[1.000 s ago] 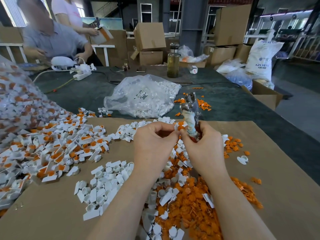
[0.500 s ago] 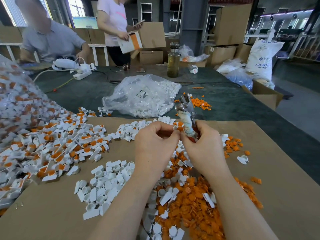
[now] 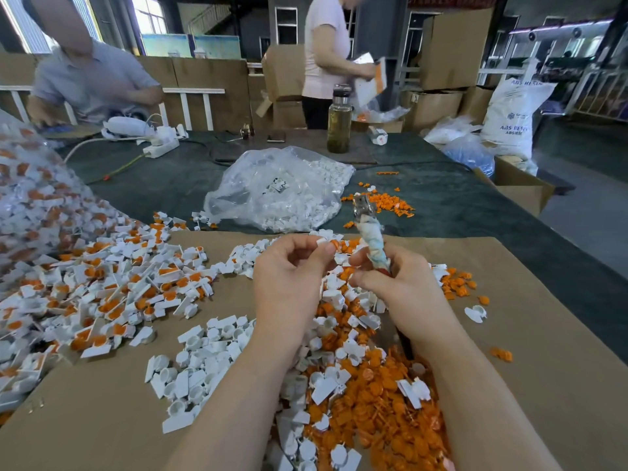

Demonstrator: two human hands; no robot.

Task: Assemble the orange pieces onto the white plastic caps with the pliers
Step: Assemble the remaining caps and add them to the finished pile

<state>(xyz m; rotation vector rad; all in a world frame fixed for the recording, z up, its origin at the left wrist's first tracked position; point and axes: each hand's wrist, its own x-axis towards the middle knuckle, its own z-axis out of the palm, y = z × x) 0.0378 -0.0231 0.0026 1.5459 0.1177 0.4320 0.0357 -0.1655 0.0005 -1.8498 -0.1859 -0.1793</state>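
The left hand (image 3: 289, 283) pinches a white cap (image 3: 323, 242) with an orange piece (image 3: 334, 245) at its fingertips, the right hand (image 3: 401, 287) grips the pliers (image 3: 372, 239) — seat the piece squarely before squeezing.

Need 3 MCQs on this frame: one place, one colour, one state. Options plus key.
1. Where does the clear plastic bag of white caps lie?
A. on the dark green table cover beyond the brown cardboard sheet
B. on the floor
C. in a box

2. What colour are the small loose pieces heaped between the forearms?
A. blue
B. orange
C. black

3. What is the right hand doing?
A. resting flat
B. gripping the tape-wrapped metal pliers
C. lifting the bottle

Key: 1 A, the bag sits on the cover past the sheet's far edge. 2 B, the heap is plainly orange. 3 B, fingers curl round the handle while the left hand pinches a small white cap.
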